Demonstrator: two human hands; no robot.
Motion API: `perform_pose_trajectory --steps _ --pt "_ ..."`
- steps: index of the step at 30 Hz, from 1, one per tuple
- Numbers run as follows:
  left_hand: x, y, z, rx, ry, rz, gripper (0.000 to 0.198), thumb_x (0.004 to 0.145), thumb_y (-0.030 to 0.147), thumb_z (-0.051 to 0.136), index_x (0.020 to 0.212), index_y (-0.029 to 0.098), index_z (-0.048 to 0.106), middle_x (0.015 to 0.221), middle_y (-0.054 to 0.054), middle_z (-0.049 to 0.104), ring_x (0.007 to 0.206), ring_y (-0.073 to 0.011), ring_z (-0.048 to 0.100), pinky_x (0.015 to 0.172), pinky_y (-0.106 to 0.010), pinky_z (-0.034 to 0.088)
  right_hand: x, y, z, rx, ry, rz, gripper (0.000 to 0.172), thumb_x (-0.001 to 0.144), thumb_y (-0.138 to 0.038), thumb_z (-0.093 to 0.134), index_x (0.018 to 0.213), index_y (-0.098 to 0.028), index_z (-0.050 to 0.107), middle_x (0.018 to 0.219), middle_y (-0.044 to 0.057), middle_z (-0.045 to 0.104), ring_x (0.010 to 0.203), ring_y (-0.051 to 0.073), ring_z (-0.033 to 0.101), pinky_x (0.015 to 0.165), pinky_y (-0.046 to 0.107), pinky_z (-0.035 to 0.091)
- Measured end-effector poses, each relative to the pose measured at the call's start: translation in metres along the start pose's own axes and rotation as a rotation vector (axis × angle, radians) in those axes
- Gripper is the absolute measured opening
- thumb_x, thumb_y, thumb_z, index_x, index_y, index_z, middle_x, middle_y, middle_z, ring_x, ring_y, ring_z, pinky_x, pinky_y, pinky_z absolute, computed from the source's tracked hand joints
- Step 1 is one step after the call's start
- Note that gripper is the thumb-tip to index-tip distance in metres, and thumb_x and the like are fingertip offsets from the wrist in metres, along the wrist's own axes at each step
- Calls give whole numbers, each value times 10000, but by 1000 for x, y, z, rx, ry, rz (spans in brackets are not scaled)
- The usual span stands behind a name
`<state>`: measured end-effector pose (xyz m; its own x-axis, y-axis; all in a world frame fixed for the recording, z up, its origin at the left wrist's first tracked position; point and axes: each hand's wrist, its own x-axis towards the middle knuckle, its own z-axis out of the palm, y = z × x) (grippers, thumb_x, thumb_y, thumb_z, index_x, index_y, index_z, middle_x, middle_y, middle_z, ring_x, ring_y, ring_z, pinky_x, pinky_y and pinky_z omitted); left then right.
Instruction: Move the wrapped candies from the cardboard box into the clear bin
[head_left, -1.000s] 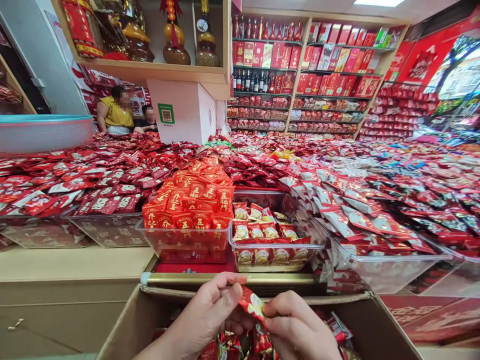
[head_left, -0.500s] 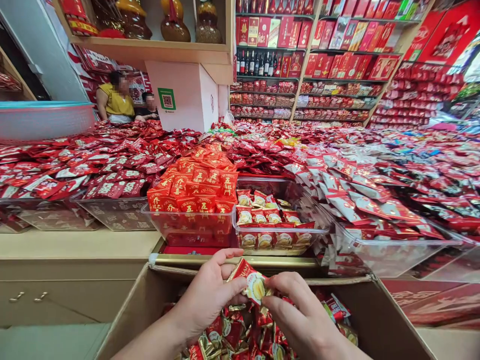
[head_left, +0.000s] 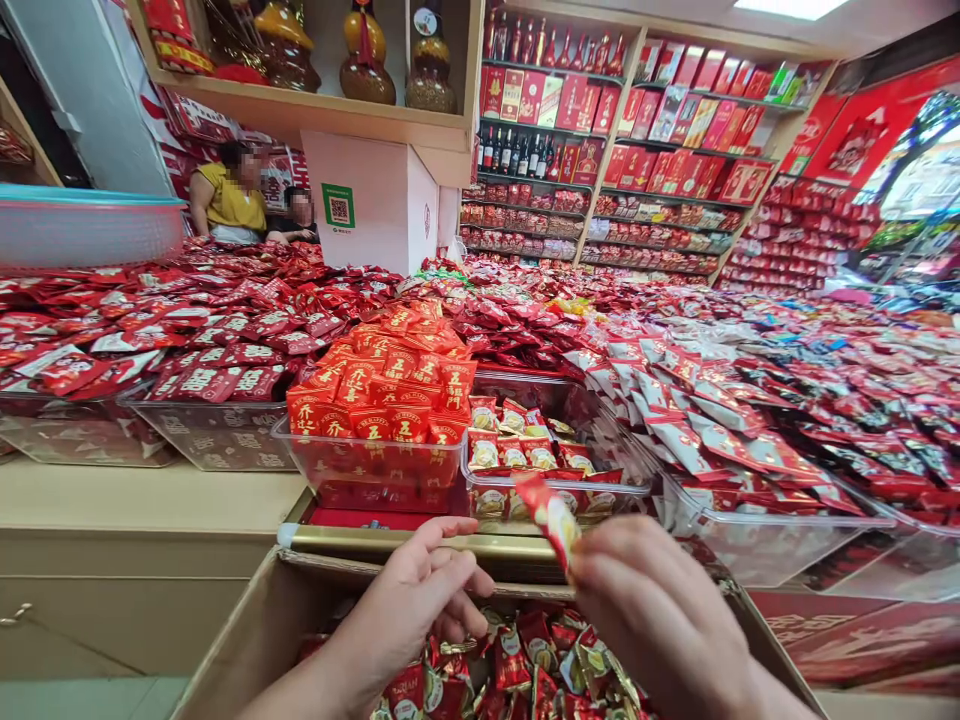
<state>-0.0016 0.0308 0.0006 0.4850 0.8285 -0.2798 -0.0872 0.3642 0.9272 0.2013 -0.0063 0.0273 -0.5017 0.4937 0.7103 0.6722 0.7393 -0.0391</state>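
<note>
My right hand [head_left: 652, 590] pinches a red candy packet [head_left: 553, 520] by its lower end, tilted and slightly blurred, in front of a clear plastic bin [head_left: 637, 488]. In that bin sit neat rows of matching red and gold packets [head_left: 514, 452] with a yellow fruit picture. My left hand [head_left: 427, 590] hovers over a cardboard box [head_left: 240, 610], its fingers apart and loosely curled, nothing in them. Loose packets of the same look [head_left: 512, 660] fill the box below both hands.
Left of the bin stands another clear bin heaped with orange-red packets [head_left: 382, 390]. White and red packets [head_left: 697, 410] overflow a bin on the right. A blue-rimmed basket [head_left: 90, 225] is at far left. Two people [head_left: 232, 195] are behind the counter near a white pillar [head_left: 367, 220].
The packet has left my left hand and moved up and right in my right hand. My left hand's fingers have loosened. The view has shifted slightly.
</note>
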Motion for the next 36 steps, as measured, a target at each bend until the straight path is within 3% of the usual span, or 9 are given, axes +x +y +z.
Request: perform_pose_trajectory --steps 2,5,9,12,16,22,26,30,36 --pt "3 -2 -4 80 -14 24 342 762 328 497 1044 173 383 720 0 586 502 -101 584 442 -180 348 27 17 -7 -126 -40 66 136 781 -99 444 884 -164 507 824 69 562 764 156 487 670 292 412" --pt "5 -5 -6 177 -47 33 273 773 280 450 1013 162 392 702 14 564 476 -87 568 429 -174 327 72 51 -1 -365 -232 158 114 805 -137 400 812 -160 512 800 69 549 763 164 487 643 276 397" --pt "3 -9 -6 326 -68 36 228 772 203 398 994 155 412 703 18 549 471 -78 551 439 -179 322 109 94 32 -537 -529 236 126 801 -134 385 827 -159 506 810 68 556 761 177 511 587 251 381" --pt "0 -13 -7 419 -87 52 218 752 178 414 963 149 458 680 35 522 503 -82 541 513 -206 370 116 110 57 -546 -637 248 157 786 -107 380 841 -142 522 807 91 570 748 190 536 557 247 374" --pt "-4 -16 -10 542 -114 93 225 734 200 449 948 189 517 670 45 515 585 -108 541 551 -216 386 111 113 74 -500 -716 230 188 781 -94 373 847 -135 544 827 102 579 777 185 550 613 247 385" --pt "-8 -16 -13 833 -134 177 233 733 251 472 947 261 565 743 36 610 616 -121 529 516 -199 357 107 115 80 -425 -796 234 174 700 -139 486 843 -132 584 901 105 587 847 185 543 709 235 378" --pt "-8 -17 -13 897 -183 206 248 730 227 464 952 258 568 737 34 641 615 -120 538 522 -193 360 113 119 80 -370 -819 286 176 630 -173 541 788 -151 614 854 72 620 817 178 550 680 220 376" --pt "-7 -19 -13 914 -197 201 251 724 217 461 944 255 574 741 31 651 609 -116 542 528 -189 368 122 122 79 -347 -798 400 184 678 -243 502 802 -182 624 816 40 641 752 163 563 593 217 368" --pt "-7 -19 -13 914 -181 183 243 726 229 462 934 261 583 746 31 647 633 -122 542 537 -189 375 123 125 83 -371 -758 540 192 670 -193 498 799 -155 635 804 71 647 729 177 567 539 224 345"
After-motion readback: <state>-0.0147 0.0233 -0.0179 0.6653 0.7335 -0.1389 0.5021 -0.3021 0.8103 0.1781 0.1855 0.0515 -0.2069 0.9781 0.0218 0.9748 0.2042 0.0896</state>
